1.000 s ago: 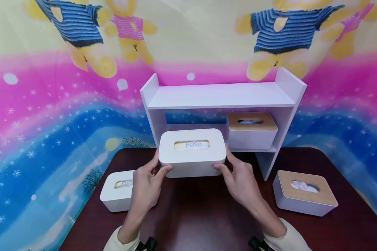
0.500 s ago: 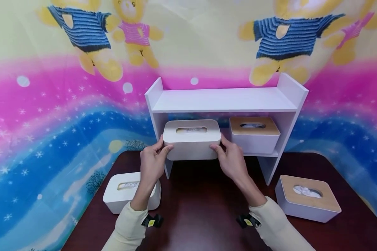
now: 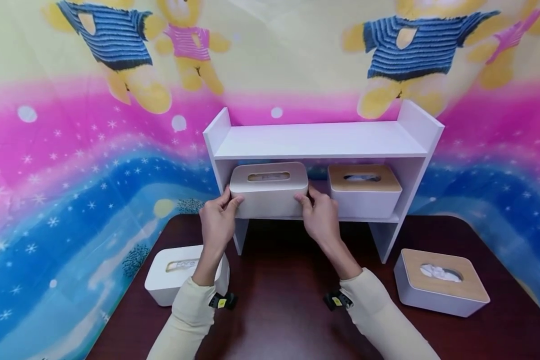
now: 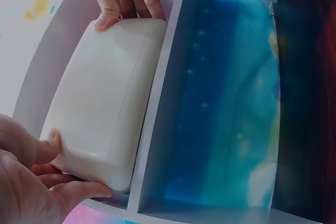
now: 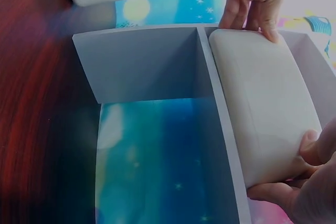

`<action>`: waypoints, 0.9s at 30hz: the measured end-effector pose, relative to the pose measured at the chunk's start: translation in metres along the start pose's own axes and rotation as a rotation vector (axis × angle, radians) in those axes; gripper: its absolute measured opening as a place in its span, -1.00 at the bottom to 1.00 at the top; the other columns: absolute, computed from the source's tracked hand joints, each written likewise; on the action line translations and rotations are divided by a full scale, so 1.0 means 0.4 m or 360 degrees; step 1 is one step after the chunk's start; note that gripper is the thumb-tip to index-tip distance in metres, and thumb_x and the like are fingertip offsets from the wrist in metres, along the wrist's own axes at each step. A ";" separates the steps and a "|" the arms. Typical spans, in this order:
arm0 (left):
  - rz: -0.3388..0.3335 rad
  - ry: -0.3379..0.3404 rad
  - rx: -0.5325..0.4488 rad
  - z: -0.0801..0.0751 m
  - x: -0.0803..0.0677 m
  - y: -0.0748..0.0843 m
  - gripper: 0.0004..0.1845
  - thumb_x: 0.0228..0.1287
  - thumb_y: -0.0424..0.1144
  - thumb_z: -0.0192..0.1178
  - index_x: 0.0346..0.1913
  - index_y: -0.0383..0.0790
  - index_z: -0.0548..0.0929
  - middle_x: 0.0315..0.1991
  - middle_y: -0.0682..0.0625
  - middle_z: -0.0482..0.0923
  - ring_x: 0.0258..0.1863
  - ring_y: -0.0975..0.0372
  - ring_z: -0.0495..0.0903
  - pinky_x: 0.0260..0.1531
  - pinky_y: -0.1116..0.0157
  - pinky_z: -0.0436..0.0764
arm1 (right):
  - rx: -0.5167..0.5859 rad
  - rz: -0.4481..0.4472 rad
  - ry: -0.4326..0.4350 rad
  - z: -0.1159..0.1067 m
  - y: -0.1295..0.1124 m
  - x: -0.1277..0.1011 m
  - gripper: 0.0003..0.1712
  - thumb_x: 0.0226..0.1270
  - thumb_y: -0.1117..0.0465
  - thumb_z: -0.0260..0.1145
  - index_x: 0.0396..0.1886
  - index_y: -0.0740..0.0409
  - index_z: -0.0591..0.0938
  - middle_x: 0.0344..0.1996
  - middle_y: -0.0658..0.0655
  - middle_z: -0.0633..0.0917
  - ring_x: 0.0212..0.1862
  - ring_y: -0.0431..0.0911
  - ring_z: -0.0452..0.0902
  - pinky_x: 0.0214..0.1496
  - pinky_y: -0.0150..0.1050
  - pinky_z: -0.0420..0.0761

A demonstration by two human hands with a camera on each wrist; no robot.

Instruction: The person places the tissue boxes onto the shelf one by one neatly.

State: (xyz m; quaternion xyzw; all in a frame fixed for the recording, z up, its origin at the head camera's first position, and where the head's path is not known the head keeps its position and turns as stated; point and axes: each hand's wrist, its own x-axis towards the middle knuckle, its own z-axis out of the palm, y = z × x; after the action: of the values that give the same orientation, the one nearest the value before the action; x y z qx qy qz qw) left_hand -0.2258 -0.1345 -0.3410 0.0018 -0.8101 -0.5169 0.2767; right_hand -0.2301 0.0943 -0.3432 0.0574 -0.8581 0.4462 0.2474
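Between my two hands is an all-white tissue box (image 3: 270, 197) with a slot in its lid, sitting in the left part of the lower shelf of a white rack (image 3: 315, 140). My left hand (image 3: 218, 220) grips its left end, thumb on the front face and fingers at the side. At the right end my right hand (image 3: 320, 215) holds it the same way. The left wrist view shows the box (image 4: 102, 93) against the shelf board's edge, both hands on its ends. Whether its base rests fully on the board I cannot tell.
A tissue box with a wooden lid (image 3: 364, 192) stands on the shelf's right side. Another wooden-lidded box (image 3: 441, 282) lies on the dark table (image 3: 279, 320) at right. A second white box (image 3: 171, 280) is at left, partly behind my left forearm.
Both hands have carried the white tissue box away from me, from in front of the rack into the left part of its lower shelf. The other boxes have stayed put.
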 end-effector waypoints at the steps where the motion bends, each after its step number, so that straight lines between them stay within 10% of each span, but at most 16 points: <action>1: 0.0002 0.0016 0.0004 0.001 0.000 0.000 -0.47 0.40 -0.10 0.46 0.35 -0.17 0.66 0.27 -0.23 0.65 0.27 0.01 0.69 0.16 -0.02 0.74 | 0.0008 0.0008 0.0005 0.003 0.000 0.000 -0.43 0.59 0.00 0.35 0.45 0.17 0.62 -0.25 0.38 0.82 -0.50 0.03 0.48 -0.08 0.02 0.68; 11: 0.0067 0.0162 0.0096 0.023 0.004 -0.004 -0.51 0.37 -0.07 0.47 0.27 -0.20 0.71 0.13 -0.23 0.74 0.14 -0.01 0.77 0.01 -0.02 0.80 | 0.0005 0.0004 0.0112 0.020 0.001 0.004 -0.41 0.54 0.03 0.39 0.43 0.21 0.61 0.25 0.29 0.72 0.17 0.22 0.75 0.22 0.17 0.69; 27: 0.0081 0.0179 0.0142 0.031 0.001 -0.001 -0.52 0.44 -0.09 0.43 0.32 -0.19 0.70 0.11 -0.26 0.76 0.08 0.01 0.81 -0.03 0.01 0.82 | 0.0009 0.0046 0.0087 0.019 0.001 0.008 -0.43 0.56 0.02 0.39 0.43 0.17 0.63 0.23 0.27 0.74 0.17 0.20 0.75 0.23 0.16 0.69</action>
State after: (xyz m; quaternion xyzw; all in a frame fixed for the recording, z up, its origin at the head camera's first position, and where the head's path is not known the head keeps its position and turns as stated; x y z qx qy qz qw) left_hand -0.2318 -0.1244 -0.3450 0.0226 -0.8153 -0.4721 0.3346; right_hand -0.2358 0.0889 -0.3459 0.0334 -0.8504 0.4537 0.2642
